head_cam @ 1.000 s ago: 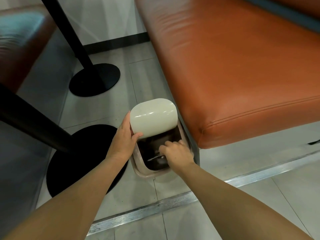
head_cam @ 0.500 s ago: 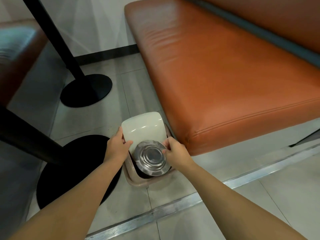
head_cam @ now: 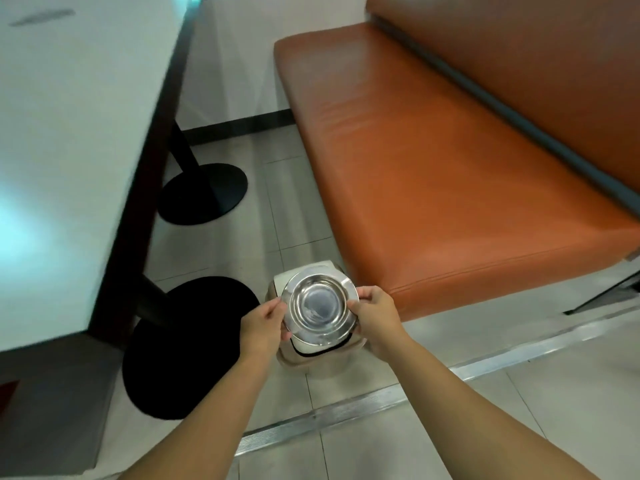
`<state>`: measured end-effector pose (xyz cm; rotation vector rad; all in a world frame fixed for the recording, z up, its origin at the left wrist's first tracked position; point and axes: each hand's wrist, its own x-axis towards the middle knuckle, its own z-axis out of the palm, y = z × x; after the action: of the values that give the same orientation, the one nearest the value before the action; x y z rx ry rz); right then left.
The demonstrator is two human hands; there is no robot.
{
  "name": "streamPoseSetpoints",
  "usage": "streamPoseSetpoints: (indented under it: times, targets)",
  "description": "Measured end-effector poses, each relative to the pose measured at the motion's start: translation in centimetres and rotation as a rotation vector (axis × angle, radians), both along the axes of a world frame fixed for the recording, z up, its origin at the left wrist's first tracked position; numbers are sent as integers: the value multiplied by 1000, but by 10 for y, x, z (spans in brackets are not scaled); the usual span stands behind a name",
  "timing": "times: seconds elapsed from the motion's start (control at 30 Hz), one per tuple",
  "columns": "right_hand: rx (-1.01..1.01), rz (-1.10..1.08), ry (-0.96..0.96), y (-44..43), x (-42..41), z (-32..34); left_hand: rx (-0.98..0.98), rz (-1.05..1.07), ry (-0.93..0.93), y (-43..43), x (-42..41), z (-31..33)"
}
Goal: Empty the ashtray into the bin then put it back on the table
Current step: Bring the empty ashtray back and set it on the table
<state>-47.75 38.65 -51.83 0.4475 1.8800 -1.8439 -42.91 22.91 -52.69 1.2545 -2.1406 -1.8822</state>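
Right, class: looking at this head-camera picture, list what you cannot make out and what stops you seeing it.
- Bin: its top is covered by the ashtray and both hands, so whether the lid is shut is unclear.
- Ashtray: the bowl looks bare, but glare could hide fine ash.
- Left hand and right hand: fingers under the rim are hidden.
- Table: blurred, cut off by the left edge.

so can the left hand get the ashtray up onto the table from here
Probably yes: the left hand already grips the ashtray, and the white table lies close on that side, nothing between.
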Motion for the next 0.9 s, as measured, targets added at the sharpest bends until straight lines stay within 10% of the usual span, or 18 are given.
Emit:
streamPoseSetpoints:
  times: [0.47, 0.9]
  targets:
    - [-41, -53, 90, 81, 78, 229, 262, 118, 139, 89, 77, 243]
    - [-282, 153, 229, -10, 136, 363, 151, 111, 430, -5, 168, 380]
